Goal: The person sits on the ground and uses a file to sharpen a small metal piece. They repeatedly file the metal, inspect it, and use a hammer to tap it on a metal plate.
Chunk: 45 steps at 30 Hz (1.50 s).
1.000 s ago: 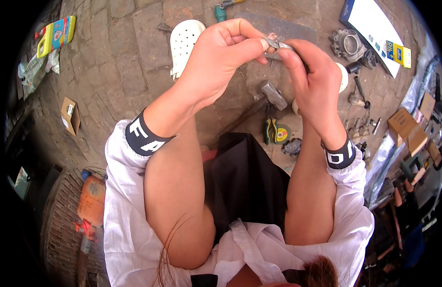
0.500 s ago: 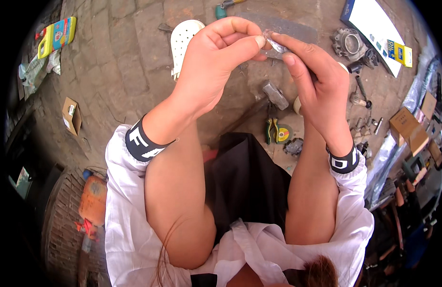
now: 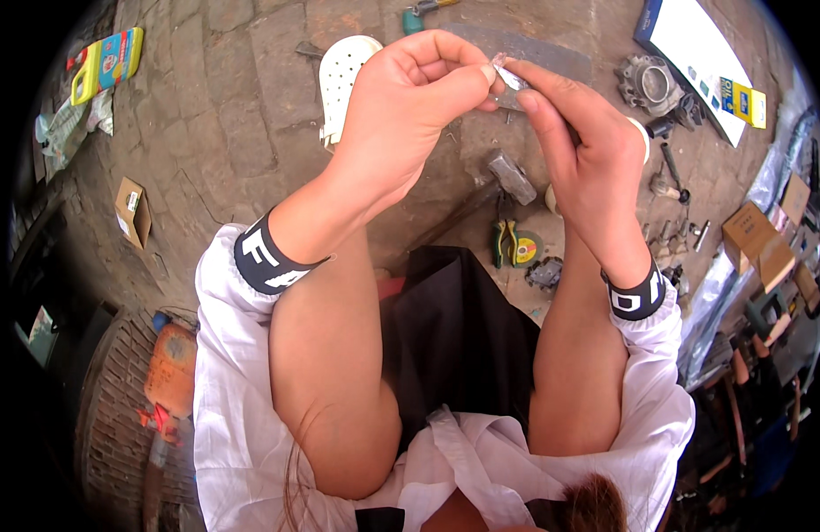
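Observation:
A small shiny, silvery piece (image 3: 512,80), like foil or a clear packet, is stretched between my two hands above the ground. My left hand (image 3: 416,97) is closed, its thumb and forefinger pinching the left end of the piece. From the other side my right hand (image 3: 592,142) grips it between thumb and fingertips. What may lie inside the silvery piece is too small to make out. Under the hands, a flat grey metal plate (image 3: 552,58) lies on the paving.
A white clog (image 3: 339,84) is beside my left hand. Below the hands lie a hammer head (image 3: 511,176), pliers (image 3: 504,241) and a yellow-centred disc (image 3: 524,249). A metal housing (image 3: 649,85) and a white box (image 3: 694,58) sit at far right; a yellow jug (image 3: 108,66) stands far left.
Both hands have shifted slightly, and the right wrist has turned a little. The silvery piece shows more of its bright face between the fingertips.

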Each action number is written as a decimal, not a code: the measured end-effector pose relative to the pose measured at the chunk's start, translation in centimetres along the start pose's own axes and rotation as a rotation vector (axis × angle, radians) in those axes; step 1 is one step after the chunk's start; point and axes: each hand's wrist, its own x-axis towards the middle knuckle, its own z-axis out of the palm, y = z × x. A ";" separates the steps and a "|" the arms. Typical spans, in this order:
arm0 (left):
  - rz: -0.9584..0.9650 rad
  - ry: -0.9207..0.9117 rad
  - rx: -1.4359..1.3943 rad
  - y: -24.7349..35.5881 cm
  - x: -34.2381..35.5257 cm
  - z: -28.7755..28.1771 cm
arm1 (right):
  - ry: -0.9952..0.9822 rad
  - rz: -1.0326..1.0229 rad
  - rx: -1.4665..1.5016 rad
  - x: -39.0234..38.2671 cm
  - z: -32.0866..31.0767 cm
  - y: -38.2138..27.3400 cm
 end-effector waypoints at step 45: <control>-0.058 -0.122 0.157 0.1 -0.6 0.7 | -0.176 0.624 0.970 0.8 -1.6 0.0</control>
